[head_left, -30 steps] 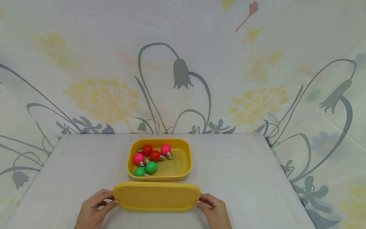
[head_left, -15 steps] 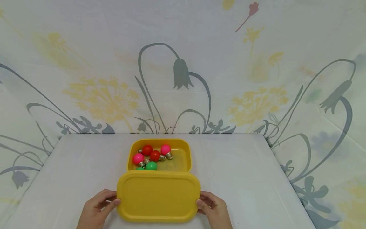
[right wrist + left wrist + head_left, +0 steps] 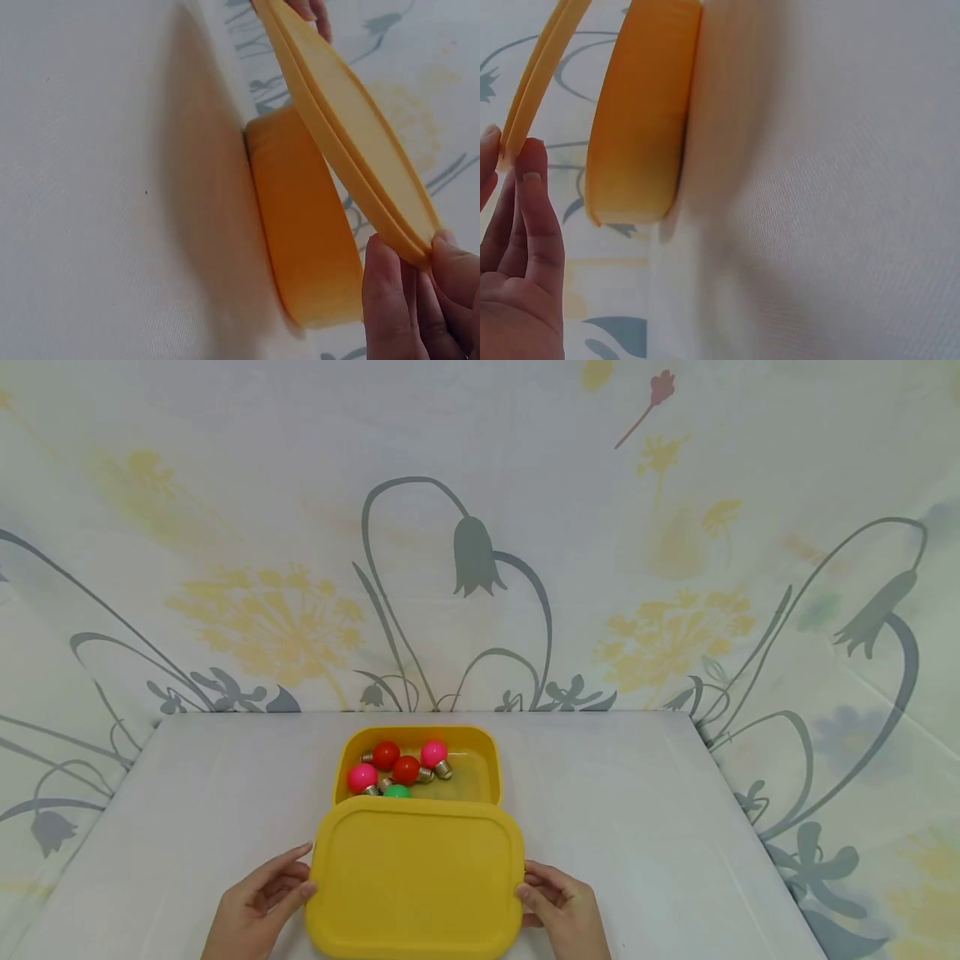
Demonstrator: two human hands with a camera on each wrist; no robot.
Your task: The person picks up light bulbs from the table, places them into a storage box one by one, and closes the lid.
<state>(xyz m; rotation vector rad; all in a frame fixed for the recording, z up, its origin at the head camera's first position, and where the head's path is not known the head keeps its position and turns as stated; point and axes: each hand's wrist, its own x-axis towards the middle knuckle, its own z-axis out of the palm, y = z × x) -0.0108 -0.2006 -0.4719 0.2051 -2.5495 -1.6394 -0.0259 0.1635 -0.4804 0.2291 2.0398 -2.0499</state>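
Note:
A yellow lid (image 3: pixel 416 877) with rounded corners is held tilted above the table, in front of the box. My left hand (image 3: pixel 258 897) pinches its left end between thumb and fingers; my right hand (image 3: pixel 562 906) pinches the right end the same way. Behind the lid, the yellow box (image 3: pixel 492 768) stands on the table, its near part hidden by the lid in the head view. Inside lie round light bulbs with metal screw bases: two red bulbs (image 3: pixel 407 769), two pink bulbs (image 3: pixel 434 753) and a partly hidden green bulb (image 3: pixel 397 791). Both wrist views show the lid raised apart from the box.
A white cloth covers the table (image 3: pixel 600 810). At its back edge rises a white curtain (image 3: pixel 585 568) printed with grey and yellow flowers, which also runs along both sides. The lid and hands cast soft shadows on the cloth.
The lid has been tipped from nearly edge-on to showing its broad top face, and its far edge has come up over the box's near side. The green bulbs have become mostly hidden.

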